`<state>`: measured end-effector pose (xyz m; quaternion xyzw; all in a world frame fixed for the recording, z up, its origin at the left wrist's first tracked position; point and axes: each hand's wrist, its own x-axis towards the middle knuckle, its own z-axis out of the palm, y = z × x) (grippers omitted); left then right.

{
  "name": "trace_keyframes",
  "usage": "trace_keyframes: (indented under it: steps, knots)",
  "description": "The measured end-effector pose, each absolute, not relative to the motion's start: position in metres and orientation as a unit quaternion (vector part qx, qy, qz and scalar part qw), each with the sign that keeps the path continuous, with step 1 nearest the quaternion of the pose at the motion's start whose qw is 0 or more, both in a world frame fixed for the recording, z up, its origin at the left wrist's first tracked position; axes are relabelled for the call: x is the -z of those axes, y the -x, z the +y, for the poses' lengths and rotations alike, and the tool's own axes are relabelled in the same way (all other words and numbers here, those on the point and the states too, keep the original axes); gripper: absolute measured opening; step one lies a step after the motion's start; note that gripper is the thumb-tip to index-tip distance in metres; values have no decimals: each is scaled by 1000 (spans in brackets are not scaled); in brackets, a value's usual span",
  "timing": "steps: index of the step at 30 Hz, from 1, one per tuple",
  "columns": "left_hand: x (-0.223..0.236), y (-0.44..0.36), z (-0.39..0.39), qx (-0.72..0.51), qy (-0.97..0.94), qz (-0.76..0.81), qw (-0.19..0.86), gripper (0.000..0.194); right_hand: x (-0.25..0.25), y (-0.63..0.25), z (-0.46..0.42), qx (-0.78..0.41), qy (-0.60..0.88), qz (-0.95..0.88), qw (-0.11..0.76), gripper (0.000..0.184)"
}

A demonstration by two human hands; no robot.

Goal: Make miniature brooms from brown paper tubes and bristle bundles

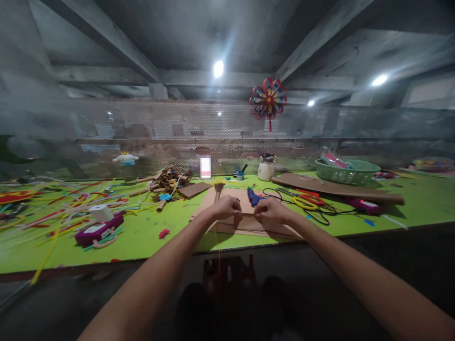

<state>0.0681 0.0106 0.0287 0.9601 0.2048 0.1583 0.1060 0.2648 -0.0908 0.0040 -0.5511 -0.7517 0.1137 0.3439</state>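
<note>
My left hand [227,207] is closed in a pinch at the near part of some brown cardboard sheets [206,208]. Opposite it, my right hand [269,210] pinches the same cardboard, and a raised edge runs between the two hands. A blue hot glue gun [253,196] lies just beyond my right hand, its black cord trailing right. Close behind my left hand stands a brown bundle with a frayed, brush-like top [218,188]. Scissors with orange handles [311,196] and a yellow-handled pair [305,203] rest to the right.
A purple power strip [99,229] and scattered coloured strips occupy the left, with a pile of cardboard scraps [170,182] behind. A white jug [266,169], a green basket [348,173] and a long cardboard piece [337,187] line the back right. The green table's [142,246] front edge is near.
</note>
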Motion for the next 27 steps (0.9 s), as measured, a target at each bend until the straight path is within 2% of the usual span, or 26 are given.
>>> trace_keyframes:
  steps: [5,11,18,27]
  knots:
    - [-55,-69,4,-191,-970,152,-9,14,-31,-269,-94,39,503,-804,313,21]
    - [-18,-53,-26,-188,-976,85,-76,21,4,-255,-118,125,480,-829,259,17]
    - [16,-50,-20,-189,-974,120,-30,22,26,-253,-124,94,488,-836,235,24]
    - [14,-49,-17,-192,-965,168,58,17,27,-254,-121,38,518,-809,276,13]
